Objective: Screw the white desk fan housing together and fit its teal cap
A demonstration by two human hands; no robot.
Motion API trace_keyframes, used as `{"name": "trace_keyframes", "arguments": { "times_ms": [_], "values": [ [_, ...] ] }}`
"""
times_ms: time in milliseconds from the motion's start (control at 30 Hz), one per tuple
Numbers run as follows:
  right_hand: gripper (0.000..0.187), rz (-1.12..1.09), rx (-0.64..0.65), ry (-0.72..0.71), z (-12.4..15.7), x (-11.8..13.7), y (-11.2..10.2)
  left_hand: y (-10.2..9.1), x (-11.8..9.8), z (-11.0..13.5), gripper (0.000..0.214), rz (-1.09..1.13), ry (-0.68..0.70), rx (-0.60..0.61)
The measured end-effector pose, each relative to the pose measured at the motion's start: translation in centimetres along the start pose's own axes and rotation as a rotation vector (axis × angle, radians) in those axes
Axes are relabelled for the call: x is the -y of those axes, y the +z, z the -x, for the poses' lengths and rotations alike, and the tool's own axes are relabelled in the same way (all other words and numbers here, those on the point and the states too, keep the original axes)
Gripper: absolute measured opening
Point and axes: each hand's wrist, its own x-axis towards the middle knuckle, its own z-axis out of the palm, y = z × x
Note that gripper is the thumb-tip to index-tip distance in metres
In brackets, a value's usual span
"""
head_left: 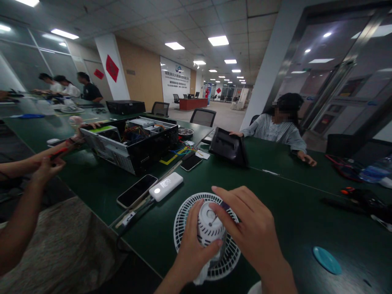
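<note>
A wide open-plan office with rows of square ceiling lights stretches away ahead, a red reception desk at its far end. A long dark green table fills the near view. On it to the left sits an open computer case packed with coloured wires; ahead stands a black bag, with a seated person just beyond. Another person's arm reaches in from the left beside the case, holding a red-handled tool. Closest to the camera, a small white fan lies on the table, its round grille apparently flat, just right of a white power bank and a phone. The fan's ribbed hub points up toward the camera. The left hand is closed around the hub's side, a white tissue trailing below it; the right hand curves over the top, gripping the hub with its fingers
</note>
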Motion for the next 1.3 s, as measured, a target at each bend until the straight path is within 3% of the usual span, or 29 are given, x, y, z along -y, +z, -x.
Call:
{"name": "trace_keyframes", "arguments": {
  "times_ms": [233,433,667,867,1100,1300],
  "values": [
    [0.039,-0.066,0.027,0.030,0.24,-0.07,-0.49,-0.25,-0.13,-0.22,0.078,-0.005,0.049,0.038],
    [0.021,0.046,-0.032,0.008,0.04,-0.19,0.04,-0.18,0.08,-0.02,0.079,0.000,0.023,0.025],
    [0.039,-0.025,0.003,0.033,0.13,-0.23,-0.01,-0.30,0.00,-0.11,0.078,0.002,0.042,0.064],
    [0.021,0.042,-0.039,0.019,0.06,-0.31,0.14,-0.19,0.39,0.03,0.080,-0.010,0.014,0.042],
    [0.035,-0.059,0.006,0.026,0.26,-0.15,-0.33,-0.29,-0.22,-0.18,0.078,-0.005,0.015,0.061],
    [0.019,0.041,-0.048,-0.007,0.09,-0.32,-0.01,-0.29,0.18,0.09,0.081,-0.009,0.004,0.062]
  ]
}}
